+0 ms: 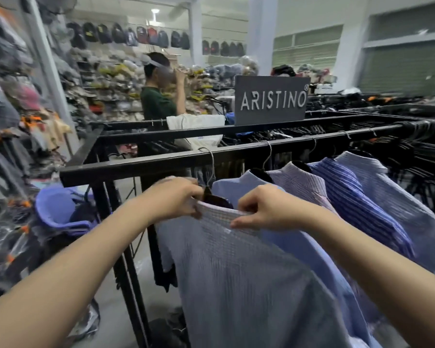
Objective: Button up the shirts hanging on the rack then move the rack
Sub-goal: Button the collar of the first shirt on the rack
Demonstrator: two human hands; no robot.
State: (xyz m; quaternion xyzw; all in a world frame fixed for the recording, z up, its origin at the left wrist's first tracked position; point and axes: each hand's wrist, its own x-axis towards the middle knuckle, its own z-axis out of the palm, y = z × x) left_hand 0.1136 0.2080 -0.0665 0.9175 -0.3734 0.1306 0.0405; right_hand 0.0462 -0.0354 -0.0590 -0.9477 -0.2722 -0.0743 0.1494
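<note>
The main risk here is the checked shirt [236,267] slipping off its hanger [211,194]: both hands work at the collar [226,216], and a tug to one side could drag the shoulder off the dark hanger or unhook the wire from the black rack rail [176,162]. A second risk, as I judge it, is a button going into the wrong hole, since the front placket faces away from the camera and cannot be seen from here. Pulling the collar hard could also swing the shirt into the plain blue shirt [251,182] hanging just to its right.

The left hand [173,199] is closed on the left end of the collar, right beside the hanger neck; its fingertips are hidden behind the cloth, so it may be pinching a button or only the collar edge. The right hand [264,209] pinches the collar band on the right, thumb under and fingers curled over the top edge.

The checked shirt hangs nearest on the rail, its collar stretched between the two hands and its body falling below and toward the camera. Three more shirts hang further right along the same rail, touching one another.
</note>
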